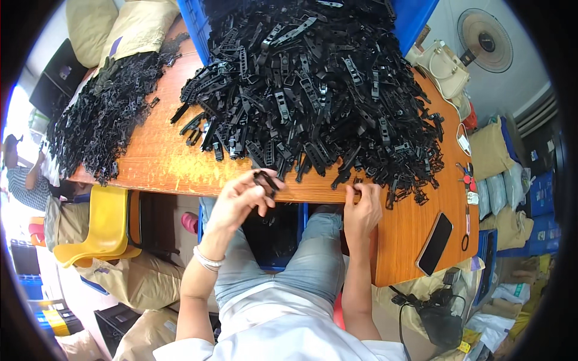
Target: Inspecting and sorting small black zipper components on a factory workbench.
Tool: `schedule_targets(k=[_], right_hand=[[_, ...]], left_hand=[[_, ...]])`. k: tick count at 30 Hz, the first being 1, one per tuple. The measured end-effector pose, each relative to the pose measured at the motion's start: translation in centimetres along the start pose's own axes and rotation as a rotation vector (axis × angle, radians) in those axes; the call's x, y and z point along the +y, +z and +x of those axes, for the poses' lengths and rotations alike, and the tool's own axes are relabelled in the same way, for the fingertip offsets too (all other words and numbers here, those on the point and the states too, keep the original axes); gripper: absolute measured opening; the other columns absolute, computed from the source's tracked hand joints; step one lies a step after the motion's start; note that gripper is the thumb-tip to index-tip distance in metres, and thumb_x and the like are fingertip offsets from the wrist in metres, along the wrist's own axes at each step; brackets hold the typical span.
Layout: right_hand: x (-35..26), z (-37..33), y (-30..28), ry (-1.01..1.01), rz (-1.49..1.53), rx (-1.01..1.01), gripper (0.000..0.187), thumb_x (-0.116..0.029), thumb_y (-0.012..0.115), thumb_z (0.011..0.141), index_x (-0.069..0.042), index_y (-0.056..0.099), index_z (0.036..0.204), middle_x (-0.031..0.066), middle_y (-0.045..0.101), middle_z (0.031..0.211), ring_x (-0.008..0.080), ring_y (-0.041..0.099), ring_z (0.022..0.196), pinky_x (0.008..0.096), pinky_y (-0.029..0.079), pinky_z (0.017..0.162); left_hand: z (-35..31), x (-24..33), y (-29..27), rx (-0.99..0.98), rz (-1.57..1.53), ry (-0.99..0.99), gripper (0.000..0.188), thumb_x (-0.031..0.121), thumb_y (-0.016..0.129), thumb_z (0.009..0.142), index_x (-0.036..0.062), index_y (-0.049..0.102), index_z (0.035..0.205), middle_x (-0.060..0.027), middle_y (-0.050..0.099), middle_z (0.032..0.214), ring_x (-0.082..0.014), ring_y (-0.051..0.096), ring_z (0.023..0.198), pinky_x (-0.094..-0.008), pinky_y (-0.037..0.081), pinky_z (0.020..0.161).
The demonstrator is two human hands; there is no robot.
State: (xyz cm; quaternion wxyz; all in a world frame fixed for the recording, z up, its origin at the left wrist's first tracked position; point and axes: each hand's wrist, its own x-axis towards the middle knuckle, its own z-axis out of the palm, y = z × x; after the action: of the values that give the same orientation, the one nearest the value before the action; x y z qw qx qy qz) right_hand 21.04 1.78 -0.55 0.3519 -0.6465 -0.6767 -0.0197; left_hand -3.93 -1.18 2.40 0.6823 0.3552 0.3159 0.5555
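Note:
My left hand (236, 203) is closed around a small black plastic clip-like part (265, 182), held just over the table's front edge. To the right, my right hand (363, 207) is at the same edge with thumb and fingers pinched together. A bit of dark plastic (357, 180) shows at its fingertips, too small to make out fully. Beyond both hands spreads a large heap of long black plastic parts (301, 90), spilling from a blue crate (194, 27) tipped toward me. Its nearest pieces lie close to my right fingers.
A second heap of smaller black parts (114, 114) lies at the left of the wooden table (162, 168). On the right are a phone (435, 243), scissors (465, 231) and a cable. Between my knees stands a blue bin (303, 225). A yellow chair (99, 225) is at the left.

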Motion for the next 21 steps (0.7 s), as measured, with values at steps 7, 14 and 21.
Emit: schedule_targets(k=[7, 14, 21], right_hand=[[-3.3, -0.8, -4.2, 0.002, 0.623, -0.162, 0.015, 0.003, 0.064, 0.073, -0.001, 0.063, 0.088, 0.0088, 0.057, 0.090, 0.0245, 0.057, 0.074, 0.0332, 0.046, 0.059], [-5.5, -1.6, -4.6, -0.268, 0.610, -0.128, 0.019, 0.005, 0.066, 0.068, -0.005, 0.066, 0.084, 0.0056, 0.058, 0.091, 0.0199, 0.051, 0.079, 0.0272, 0.037, 0.057], [-5.8, -2.1, -4.8, -0.286, 0.618, -0.176, 0.020, 0.003, 0.067, 0.068, -0.005, 0.067, 0.086, 0.0068, 0.058, 0.093, 0.0214, 0.052, 0.081, 0.0276, 0.040, 0.061]], left_hand=[[-0.8, -1.5, 2.7, -0.047, -0.368, -0.380, 0.041, 0.019, 0.044, 0.093, -0.0143, 0.043, 0.117, -0.0149, 0.053, 0.075, -0.0184, 0.051, 0.050, -0.0215, 0.034, 0.032], [-1.3, -3.5, 4.5, -0.168, -0.274, -0.236, 0.029, 0.011, 0.045, 0.092, -0.0045, 0.046, 0.117, -0.0148, 0.058, 0.100, -0.0174, 0.060, 0.075, -0.0235, 0.049, 0.063], [-1.7, -3.5, 5.2, -0.127, 0.280, -0.019, 0.033, -0.003, 0.055, 0.085, -0.0043, 0.046, 0.117, -0.0144, 0.055, 0.113, -0.0138, 0.055, 0.102, -0.0282, 0.044, 0.089]])
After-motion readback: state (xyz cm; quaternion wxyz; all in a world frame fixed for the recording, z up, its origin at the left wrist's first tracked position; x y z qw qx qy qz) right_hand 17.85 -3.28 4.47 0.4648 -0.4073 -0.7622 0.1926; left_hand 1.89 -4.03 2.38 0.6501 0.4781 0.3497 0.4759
